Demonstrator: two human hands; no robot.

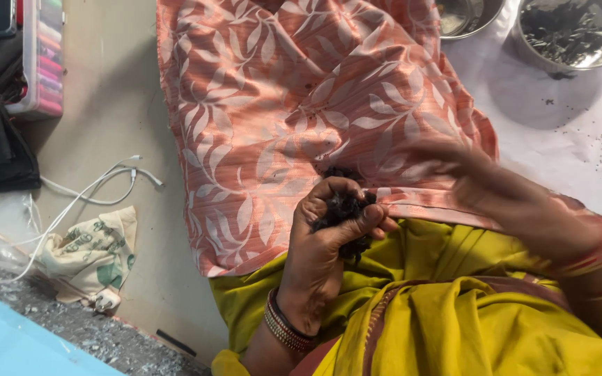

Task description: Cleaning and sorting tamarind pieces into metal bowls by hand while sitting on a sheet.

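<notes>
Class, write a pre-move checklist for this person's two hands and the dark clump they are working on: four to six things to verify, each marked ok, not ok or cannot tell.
1. Left hand has a closed grip on the clump of dark dried bits: ok.
2. Clump fully contained: not ok; some bits poke out below the fingers.
3. Right hand sharp enough to judge its grip: cannot tell; it is motion-blurred.
4. Steel bowl of dark bits upright on the white cloth: ok.
5. White cloth free of spills: not ok; dark crumbs lie scattered on it.
6. Peach leaf-patterned fabric lies flat under the hands: ok.
</notes>
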